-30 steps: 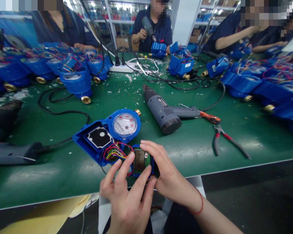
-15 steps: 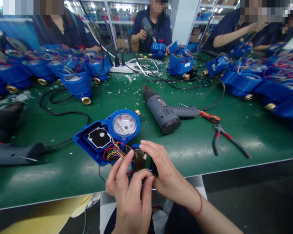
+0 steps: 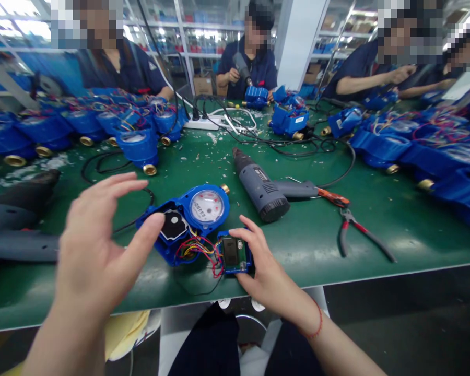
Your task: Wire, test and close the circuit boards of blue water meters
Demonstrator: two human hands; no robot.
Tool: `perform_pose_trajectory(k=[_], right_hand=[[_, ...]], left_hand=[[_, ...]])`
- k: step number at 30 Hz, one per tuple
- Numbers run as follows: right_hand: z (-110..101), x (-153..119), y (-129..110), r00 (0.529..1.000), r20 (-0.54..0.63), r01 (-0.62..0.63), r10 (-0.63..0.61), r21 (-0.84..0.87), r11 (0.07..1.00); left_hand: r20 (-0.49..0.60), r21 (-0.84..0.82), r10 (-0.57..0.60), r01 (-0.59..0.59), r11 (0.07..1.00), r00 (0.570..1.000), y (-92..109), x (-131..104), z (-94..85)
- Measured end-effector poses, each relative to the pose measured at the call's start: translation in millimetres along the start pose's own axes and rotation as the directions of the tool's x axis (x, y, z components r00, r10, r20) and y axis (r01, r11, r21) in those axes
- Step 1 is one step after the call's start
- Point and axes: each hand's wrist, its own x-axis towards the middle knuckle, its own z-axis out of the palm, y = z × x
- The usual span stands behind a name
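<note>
A blue water meter (image 3: 207, 207) lies on the green table, its square housing open at the left and coloured wires (image 3: 198, 248) running out of it. Those wires lead to a small blue case with a circuit board (image 3: 232, 253), which my right hand (image 3: 258, 261) holds by its edges between thumb and fingers. My left hand (image 3: 102, 240) is raised left of the meter, thumb and fingers spread, nothing between them. Its thumb tip overlaps the open housing in view; whether it touches cannot be made out.
A grey heat gun (image 3: 260, 188) and red-handled pliers (image 3: 350, 222) lie beyond and to the right. Another heat gun (image 3: 19, 245) is at the left. Rows of blue meters (image 3: 387, 146), a power strip (image 3: 203, 123) and cables lie farther back. Several people sit opposite.
My left hand has left the small case, moved left and up, and opened. My right hand still holds the case. The view has shifted slightly.
</note>
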Motion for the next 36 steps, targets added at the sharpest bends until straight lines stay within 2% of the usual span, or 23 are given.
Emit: perform_pose_trajectory(k=[1,2,4,6,8,10,14,19,21,23,24,25,27,29,31,34,36], right_hand=[[-2,1,-1,1.0,0.025,-0.001,0.0,0.007,1.0],[-5,2,-2,0.999,0.05,0.001,-0.001,0.01,1.0],[-9,4,-3,0.995,0.1,0.016,-0.016,0.009,1.0],[-12,5,-2,0.99,0.134,0.033,-0.032,-0.002,0.999],[-13,6,2,0.99,0.134,0.045,-0.042,-0.021,0.999],[-15,8,7,0.993,0.107,0.053,-0.047,-0.051,0.997],[-20,14,13,0.99,0.105,0.11,-0.099,-0.108,0.988],[-24,18,7,0.973,0.202,0.14,-0.107,-0.157,0.978],[-24,20,5,0.975,0.2,0.136,-0.098,-0.186,0.973],[-24,21,5,0.975,0.19,0.158,-0.115,-0.23,0.96],[-24,22,6,0.974,0.181,0.18,-0.135,-0.263,0.948],[-24,24,7,0.973,0.17,0.202,-0.156,-0.301,0.932],[-25,26,9,0.969,0.15,0.241,-0.199,-0.371,0.897],[-25,28,10,0.961,0.147,0.274,-0.234,-0.414,0.868],[-25,31,11,0.951,0.159,0.308,-0.264,-0.445,0.841],[-24,35,11,0.934,0.184,0.356,-0.305,-0.508,0.784],[-23,38,13,0.926,0.194,0.376,-0.323,-0.548,0.748]], left_hand=[[0.13,-0.013,-0.063,0.066,0.998,0.989,-6,14,5.5],[0.316,-0.033,-0.132,0.15,0.988,0.94,-12,25,12.1],[0.456,-0.057,-0.137,0.183,0.982,0.879,-21,34,25.2],[0.481,-0.077,-0.148,0.209,0.975,0.864,-27,33,33.8],[0.474,-0.067,-0.191,0.252,0.965,0.859,-28,24,35.9],[0.418,-0.032,-0.233,0.271,0.962,0.878,-25,12,33.2],[0.173,0.066,-0.243,0.235,0.97,0.954,-17,-17,24.3],[0.06,0.156,-0.288,0.276,0.948,0.956,-6,-39,14.4],[-0.021,0.219,-0.217,0.217,0.951,0.976,5,-45,11.9],[-0.098,0.213,-0.027,0.048,0.976,0.995,22,-54,13.3],[-0.127,0.165,0.1,-0.078,0.983,0.987,31,-60,16.1],[-0.112,0.121,0.247,-0.233,0.965,0.963,40,-66,20.5],[0.004,0.014,0.485,-0.485,0.874,0.874,55,-76,33.0],[0.111,0.002,0.543,-0.547,0.837,0.832,61,-80,47.5],[0.177,0.118,0.524,-0.547,0.829,0.833,58,-77,59.5],[0.203,0.308,0.507,-0.546,0.779,0.838,45,-65,67.8],[0.22,0.364,0.527,-0.57,0.736,0.821,37,-58,66.8]])
